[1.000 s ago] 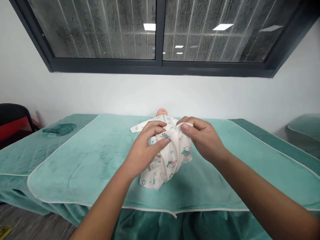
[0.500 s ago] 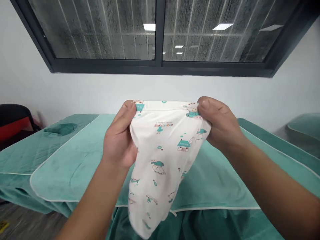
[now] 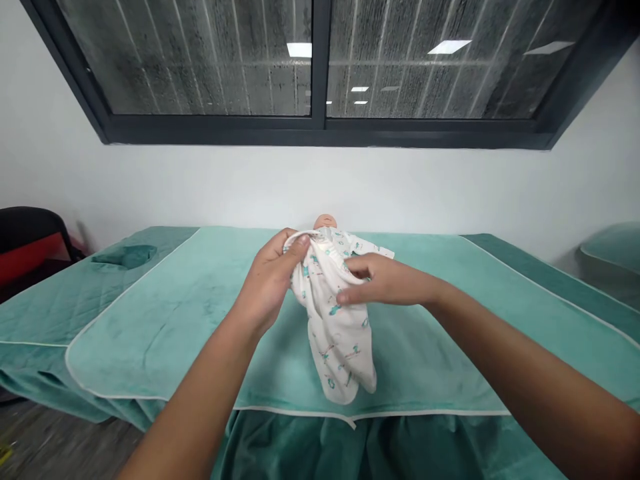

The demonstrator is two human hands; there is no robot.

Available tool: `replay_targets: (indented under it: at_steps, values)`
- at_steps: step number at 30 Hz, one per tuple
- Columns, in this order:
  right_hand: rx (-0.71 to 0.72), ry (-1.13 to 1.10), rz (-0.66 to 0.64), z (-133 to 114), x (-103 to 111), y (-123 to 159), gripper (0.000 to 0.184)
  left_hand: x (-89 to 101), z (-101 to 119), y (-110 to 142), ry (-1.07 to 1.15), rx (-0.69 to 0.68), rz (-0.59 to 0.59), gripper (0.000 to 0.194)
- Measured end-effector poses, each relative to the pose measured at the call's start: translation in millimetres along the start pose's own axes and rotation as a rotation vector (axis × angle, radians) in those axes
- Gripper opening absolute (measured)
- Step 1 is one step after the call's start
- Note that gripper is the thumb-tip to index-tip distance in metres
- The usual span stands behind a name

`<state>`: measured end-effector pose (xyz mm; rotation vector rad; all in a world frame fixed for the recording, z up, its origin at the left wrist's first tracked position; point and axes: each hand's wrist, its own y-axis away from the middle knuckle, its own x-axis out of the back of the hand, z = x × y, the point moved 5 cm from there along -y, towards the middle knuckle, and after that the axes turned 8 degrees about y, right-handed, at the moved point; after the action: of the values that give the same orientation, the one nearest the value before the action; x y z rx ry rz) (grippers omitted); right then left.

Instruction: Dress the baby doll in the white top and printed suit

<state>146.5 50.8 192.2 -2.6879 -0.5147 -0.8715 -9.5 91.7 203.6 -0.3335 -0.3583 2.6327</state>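
Note:
White baby pants with a teal and pink print hang bunched above the bed. My left hand pinches their waistband between thumb and fingers. At the right side of the waistband, my right hand touches the fabric with thumb and fingers apart; its fingertips are partly hidden in the folds. Behind the pants lies a baby doll in a matching printed top, one sleeve stretched to the right. The pants and my hands cover much of the doll.
A light teal blanket covers the bed, over a darker teal bedspread. The bed has a face hole at left. A black and red chair stands far left. Behind are a white wall and a dark-framed window.
The pants have moved away from me and bunched up, no longer stretched flat between both hands. My right hand has loosened from the waistband corner. The doll has come into sight.

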Motion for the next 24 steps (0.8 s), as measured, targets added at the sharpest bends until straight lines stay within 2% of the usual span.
replay_targets:
  at_steps: [1,2,4,7,9,11,13,16,17,19,22,23,24]
  values:
    - [-0.035,0.013,-0.078,5,-3,3,0.03,2.1,-4,-1,0.046,0.024,0.03,0.031]
    - [-0.066,0.0,-0.088,10,-4,5,0.028,2.3,-8,-1,0.075,0.055,0.04,0.032]
    - [-0.084,-0.101,0.075,15,2,5,0.025,-1.7,-16,1,0.097,0.129,0.002,0.036]
    - [-0.048,-0.321,0.397,19,12,3,0.019,-18.1,-26,8,0.041,0.232,-0.245,0.043]
    - [-0.054,-0.465,0.494,22,13,0,0.018,-29.6,-31,17,-0.06,0.294,-0.471,0.038]
    - [-0.089,-0.591,0.527,28,10,-4,0.019,-33.7,-35,22,-0.155,0.339,-0.583,0.031]
    - [-0.129,-0.695,0.515,35,4,-6,0.02,-29.7,-38,20,-0.159,0.339,-0.513,0.032]
    - [-0.158,-0.761,0.454,47,-7,-3,0.027,-16.4,-41,11,0.065,0.279,-0.254,0.02]
    - [-0.165,-0.754,0.406,51,-11,-1,0.031,-12.1,-43,8,0.158,0.26,-0.178,0.019]
    - [-0.168,-0.693,0.217,55,-23,4,0.038,-5.5,-48,5,0.277,0.25,-0.072,0.033]
    - [-0.133,-0.568,-0.148,54,-46,12,0.04,-2.9,-59,6,0.291,0.319,-0.049,0.044]
    - [-0.115,-0.558,-0.18,52,-49,13,0.038,-2.9,-62,8,0.287,0.354,-0.059,0.045]
    - [-0.103,-0.576,-0.146,52,-49,12,0.036,-2.8,-66,10,0.284,0.386,-0.07,0.045]
